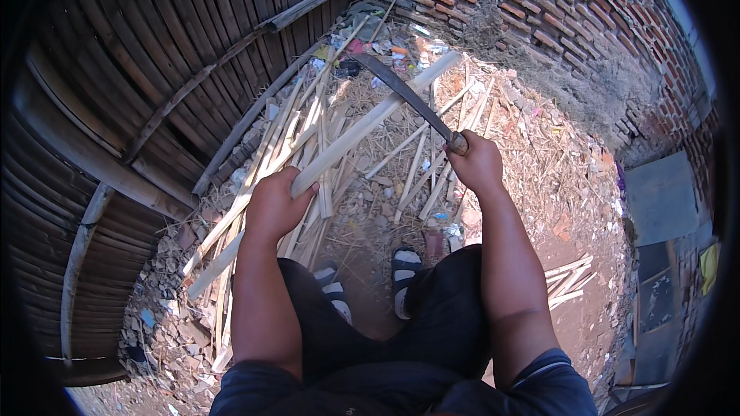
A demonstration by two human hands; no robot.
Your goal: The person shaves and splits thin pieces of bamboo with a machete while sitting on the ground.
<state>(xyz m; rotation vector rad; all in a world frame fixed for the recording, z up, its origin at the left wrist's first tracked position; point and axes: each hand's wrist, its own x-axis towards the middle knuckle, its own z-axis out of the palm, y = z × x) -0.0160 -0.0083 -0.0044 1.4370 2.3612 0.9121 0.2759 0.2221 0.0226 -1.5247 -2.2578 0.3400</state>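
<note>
My left hand is closed around a long, pale split slat, which looks like bamboo. The slat slants from the lower left up to the far right, and its lower end passes behind my left forearm. My right hand grips the short wooden handle of a sickle with a long, dark, curved blade. That blade crosses over the slat near its far end, its tip pointing to the far left. Whether the edge touches the slat I cannot tell.
Loose pale strips lie piled on the left, and a small bundle lies at right. Rubble, shavings and litter cover the ground. A dark slatted wall stands left, a brick wall behind. My sandalled feet are below.
</note>
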